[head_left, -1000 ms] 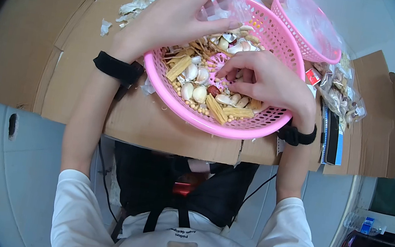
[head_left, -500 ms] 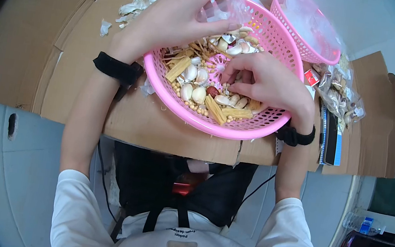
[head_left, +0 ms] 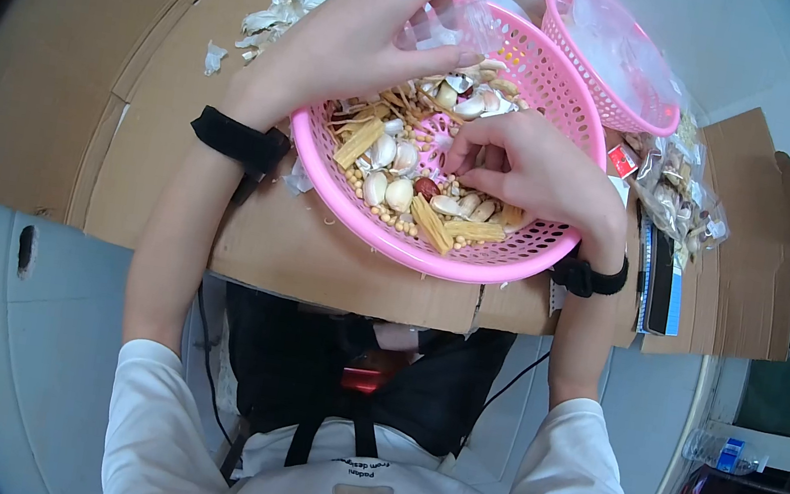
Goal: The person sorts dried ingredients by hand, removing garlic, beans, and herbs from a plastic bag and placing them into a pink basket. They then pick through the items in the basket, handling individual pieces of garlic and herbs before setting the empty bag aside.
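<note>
A pink perforated plastic basket [head_left: 395, 245] sits before me, holding mixed dry foods. Among them are garlic cloves [head_left: 398, 194], soybeans [head_left: 389, 214], peanuts [head_left: 477, 208], a red date [head_left: 425, 188] and dried yellow sticks [head_left: 432, 224]. Over the basket's far left side, my left hand [head_left: 385, 28] is closed around a clear plastic bag [head_left: 456, 25]. My right hand [head_left: 538, 166] reaches inside, its thumb and fingers pinched together low among the soybeans near the middle. Whatever lies between those fingertips is hidden or too small to name.
Behind at the right stands a second pink basket [head_left: 607, 87] with clear plastic in it. Filled clear bags [head_left: 685, 192] and a small red packet [head_left: 621, 160] lie beside it. Garlic skins [head_left: 270, 19] are scattered at the left on the cardboard [head_left: 168, 104] covering the table.
The whole view has shifted slightly. My right fingers stay pinched in the basket at nearly the same spot, and my left hand still holds the bag, which now shows a little more.
</note>
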{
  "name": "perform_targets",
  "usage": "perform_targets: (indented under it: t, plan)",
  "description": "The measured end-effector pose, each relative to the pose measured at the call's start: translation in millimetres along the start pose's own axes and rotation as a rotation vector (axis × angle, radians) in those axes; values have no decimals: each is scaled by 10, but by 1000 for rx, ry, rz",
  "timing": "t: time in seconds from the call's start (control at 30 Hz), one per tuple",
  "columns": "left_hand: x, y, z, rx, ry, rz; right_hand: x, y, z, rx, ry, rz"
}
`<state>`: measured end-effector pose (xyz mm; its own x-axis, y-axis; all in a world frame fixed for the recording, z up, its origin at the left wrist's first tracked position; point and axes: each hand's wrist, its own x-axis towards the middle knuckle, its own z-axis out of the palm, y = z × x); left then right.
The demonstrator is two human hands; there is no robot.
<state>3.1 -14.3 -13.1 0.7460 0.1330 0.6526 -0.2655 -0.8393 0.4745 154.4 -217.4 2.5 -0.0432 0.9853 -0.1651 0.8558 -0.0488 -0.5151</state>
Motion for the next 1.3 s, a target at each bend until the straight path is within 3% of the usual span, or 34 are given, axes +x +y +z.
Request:
perform_targets:
  t: [0.07, 0.13, 0.43, 0.67, 0.73, 0.8, 0.9, 1.03, 1.07, 1.23, 1.27, 1.3]
  plan:
    - [12, 10, 16, -11, 3, -4, -12, 42, 19, 7, 38, -73]
    - [65, 89, -69, 35, -180, -177, -5, 70, 36, 10, 36, -50]
    - [77, 167, -90, 59, -220, -291, -2, 33, 40, 33, 57, -51]
    - [63, 114, -80, -17, -208, -218, -7, 28, 41, 37, 54, -74]
    - [4, -2, 6, 23, -57, -33, -4, 32, 54, 39, 87, -98]
    - [-1, 4, 5, 60, -83, -14, 1, 17, 35, -8, 11, -68]
    - [22, 49, 27, 33, -18, -43, 11, 86, 105, -13, 61, -82]
    - [15, 86, 21, 39, -54, -110, 29, 170, 143, -47, 94, -141]
    - [49, 176, -45, 10, -128, -212, 37, 158, 98, 0, 50, -140]
    - [54, 203, -47, 10, -93, -135, 12, 58, -107, 30, 94, -215]
    - [55, 212, -60, -23, -110, -175, -13, -11, -159, 38, 95, -187]
    - [54, 210, -70, -60, -128, -216, 29, 101, -129, 77, 139, -293]
